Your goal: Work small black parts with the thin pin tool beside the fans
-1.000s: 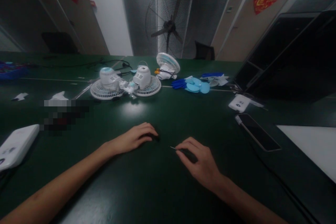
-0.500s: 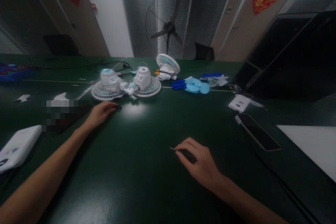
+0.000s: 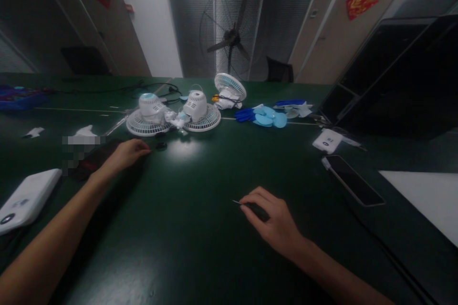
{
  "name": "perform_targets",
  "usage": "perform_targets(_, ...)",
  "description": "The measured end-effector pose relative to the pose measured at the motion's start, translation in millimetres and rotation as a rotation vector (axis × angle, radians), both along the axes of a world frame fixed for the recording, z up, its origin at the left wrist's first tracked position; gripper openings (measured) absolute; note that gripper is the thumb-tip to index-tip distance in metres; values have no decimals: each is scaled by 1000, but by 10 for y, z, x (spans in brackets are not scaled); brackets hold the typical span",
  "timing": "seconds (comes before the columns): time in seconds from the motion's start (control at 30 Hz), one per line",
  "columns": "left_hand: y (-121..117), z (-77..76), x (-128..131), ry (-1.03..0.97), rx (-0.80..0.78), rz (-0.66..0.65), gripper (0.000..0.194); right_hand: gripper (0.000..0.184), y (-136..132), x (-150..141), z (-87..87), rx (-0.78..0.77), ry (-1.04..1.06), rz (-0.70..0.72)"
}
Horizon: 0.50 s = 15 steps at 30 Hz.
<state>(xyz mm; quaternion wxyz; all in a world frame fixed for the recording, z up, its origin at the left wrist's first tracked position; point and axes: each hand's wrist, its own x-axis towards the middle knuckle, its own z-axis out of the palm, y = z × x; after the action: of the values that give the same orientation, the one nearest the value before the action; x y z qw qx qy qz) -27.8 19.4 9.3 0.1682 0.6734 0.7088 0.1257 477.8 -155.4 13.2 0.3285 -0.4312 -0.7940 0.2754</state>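
My right hand is closed around the dark handle of a small screwdriver, its thin metal shaft pointing left, just above the dark green table. On the left, my left hand hovers low over the tabletop with loosely bent fingers, and nothing shows in them. A small round black piece lies just to the right of its fingertips, apart from them. Behind it rest two white fan heads, face down with their motor housings up. Another small white fan leans further back.
Light blue fan blades and blue gloves lie behind the middle. To the right are a phone, a white box-like device and a large black monitor. A white power bank sits at left.
My left hand has let go of the small black piece and drawn back to the left, leaving it on the table. My right hand has stayed in place with the screwdriver.
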Motion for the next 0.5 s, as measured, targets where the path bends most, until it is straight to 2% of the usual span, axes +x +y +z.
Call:
perform_targets(0.2,-92,13,80,-114,162,-8,42,15,5,2,-9,-8,-3,6)
perform_targets(0.37,-150,76,282,-231,229,26,50,14,9,-3,-19,7,-2,5)
perform_targets(0.5,-144,44,401,-304,304,6,59,15,3,1,-11,-14,1,18)
